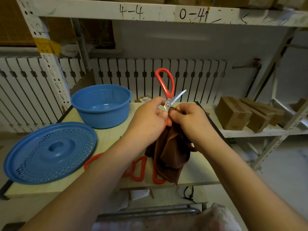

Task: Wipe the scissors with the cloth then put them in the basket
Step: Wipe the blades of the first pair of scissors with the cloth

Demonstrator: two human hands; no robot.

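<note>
My left hand [150,117] grips a pair of red-handled scissors [166,84] near the pivot, held up above the table. The scissors are spread open: one red loop points up and one steel blade points up to the right. My right hand [188,120] pinches a brown cloth [168,155] against the scissors just below the pivot; the other blade and handle are hidden by cloth and fingers. The cloth hangs down to the table. The blue perforated basket [101,105] stands at the table's far left, with nothing in it.
The basket's blue perforated lid [50,152] lies at the near left of the pale table [108,135]. More red-handled scissors [139,169] lie on the table under my forearms. Cardboard boxes [233,114] sit on a shelf to the right. A radiator lines the back wall.
</note>
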